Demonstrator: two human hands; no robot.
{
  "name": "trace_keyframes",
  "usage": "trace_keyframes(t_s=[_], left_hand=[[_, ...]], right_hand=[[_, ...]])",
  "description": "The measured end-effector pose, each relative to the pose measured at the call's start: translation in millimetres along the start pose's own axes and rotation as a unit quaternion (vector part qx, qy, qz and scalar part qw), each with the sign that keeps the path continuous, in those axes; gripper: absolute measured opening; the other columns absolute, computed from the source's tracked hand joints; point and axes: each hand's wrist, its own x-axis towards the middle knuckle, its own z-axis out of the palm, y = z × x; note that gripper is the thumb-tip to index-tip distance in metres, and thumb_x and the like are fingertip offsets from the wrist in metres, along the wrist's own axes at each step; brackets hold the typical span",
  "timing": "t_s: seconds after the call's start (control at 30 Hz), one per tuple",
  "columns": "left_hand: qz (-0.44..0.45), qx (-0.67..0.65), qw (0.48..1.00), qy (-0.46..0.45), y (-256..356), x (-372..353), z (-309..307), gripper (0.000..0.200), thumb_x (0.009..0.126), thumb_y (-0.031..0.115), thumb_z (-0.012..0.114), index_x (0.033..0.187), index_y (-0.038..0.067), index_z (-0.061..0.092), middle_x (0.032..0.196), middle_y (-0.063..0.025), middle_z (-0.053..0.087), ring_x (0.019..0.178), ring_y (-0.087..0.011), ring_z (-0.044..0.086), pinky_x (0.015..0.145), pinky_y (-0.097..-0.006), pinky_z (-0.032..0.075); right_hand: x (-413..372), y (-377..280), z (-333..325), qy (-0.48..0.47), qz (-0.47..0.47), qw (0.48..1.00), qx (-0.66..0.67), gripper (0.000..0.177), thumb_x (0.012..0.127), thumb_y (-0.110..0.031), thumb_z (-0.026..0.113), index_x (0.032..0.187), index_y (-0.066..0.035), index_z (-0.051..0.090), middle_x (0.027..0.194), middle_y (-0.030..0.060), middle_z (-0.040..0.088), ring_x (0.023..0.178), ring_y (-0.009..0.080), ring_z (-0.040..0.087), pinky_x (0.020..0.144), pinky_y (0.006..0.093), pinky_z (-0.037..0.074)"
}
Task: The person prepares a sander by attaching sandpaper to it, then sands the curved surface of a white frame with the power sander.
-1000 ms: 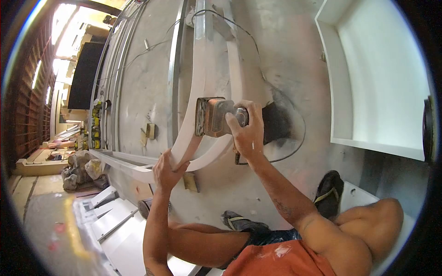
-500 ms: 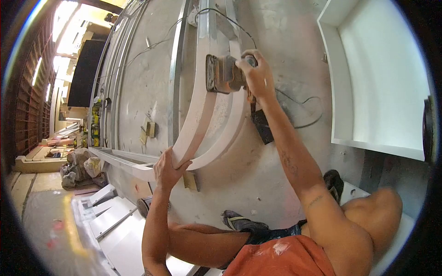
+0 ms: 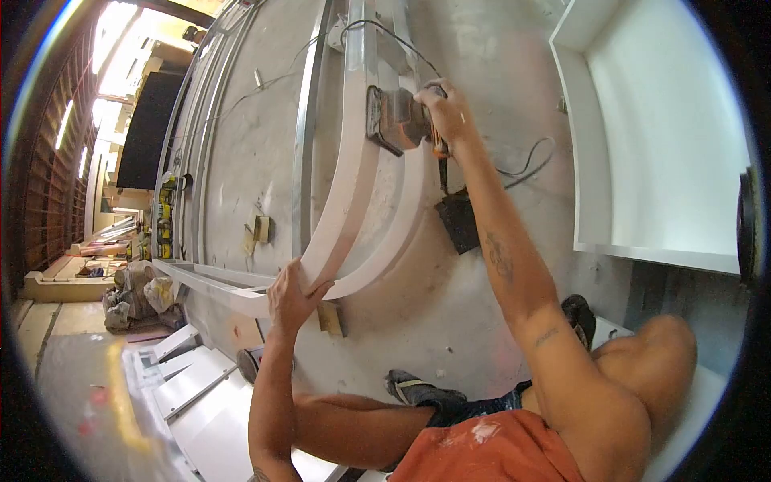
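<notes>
My right hand is wrapped round the body of an orange and black electric sander. The sander is tilted on its side, its flat pad against the inner side of a curved, whitish-coated frame. Lower on the same curve, my left hand grips the frame near its bend, thumb on the inner side and fingers over the outer side. The frame's straight upper part shows bare metal. A black cord loops above the sander.
A white open box stands at the right. Metal bars run along the left over the dusty floor. Small wooden blocks lie there, and a dark block sits below the sander. White panels lie at lower left.
My right hand and the sander have shifted slightly up and right along the curve, and the sander is tilted a little differently. My left hand stays in place on the frame.
</notes>
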Motion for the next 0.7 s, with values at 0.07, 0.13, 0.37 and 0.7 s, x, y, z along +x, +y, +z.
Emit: trace_keyframes(t_s=[0.07, 0.13, 0.37, 0.7], left_hand=[[-0.01, 0.0, 1.0, -0.007, 2.2, 0.5, -0.5, 0.076, 0.075, 0.048, 0.092, 0.127, 0.002, 0.06, 0.105, -0.0188, 0.073, 0.092, -0.0379, 0.073, 0.079, -0.0471, 0.058], [-0.012, 0.002, 1.0, -0.007, 1.7, -0.9, 0.3, 0.077, 0.075, 0.049, 0.092, 0.127, 0.002, 0.06, 0.105, -0.0188, 0.073, 0.093, -0.0378, 0.073, 0.079, -0.0469, 0.058], [-0.022, 0.009, 1.0, -0.018, -2.0, -1.8, 1.5, 0.079, 0.074, 0.05, 0.092, 0.128, 0.003, 0.06, 0.105, -0.0183, 0.073, 0.094, -0.0377, 0.073, 0.08, -0.0467, 0.058], [-0.014, -0.028, 0.999, -0.013, -5.1, -3.4, 0.6, 0.078, 0.073, 0.048, 0.093, 0.127, 0.002, 0.061, 0.106, -0.0193, 0.073, 0.093, -0.0393, 0.073, 0.078, -0.0469, 0.059]], right_hand=[[-29.6, 7.2, -1.8, -0.001, 0.01, 1.0, 0.01, 0.04, 0.083, -0.033, 0.072, 0.107, -0.001, 0.07, 0.1, 0.0208, 0.073, 0.094, 0.0322, 0.069, 0.088, 0.0412, 0.052], [-56.7, 20.6, -0.2, 0.035, -0.063, 0.997, -0.004, 0.037, 0.085, -0.029, 0.071, 0.107, 0.0, 0.068, 0.1, 0.0192, 0.071, 0.093, 0.0317, 0.067, 0.088, 0.0411, 0.051], [-167.9, 53.2, 18.5, 0.067, 0.007, 0.997, 0.047, 0.032, 0.089, -0.022, 0.071, 0.112, 0.0, 0.064, 0.102, 0.0153, 0.065, 0.096, 0.0284, 0.063, 0.09, 0.0396, 0.049], [-242.3, 53.1, 40.9, 0.103, 0.011, 0.989, 0.108, 0.026, 0.092, -0.011, 0.07, 0.114, -0.001, 0.061, 0.103, 0.0098, 0.056, 0.093, 0.0242, 0.059, 0.09, 0.0384, 0.05]])
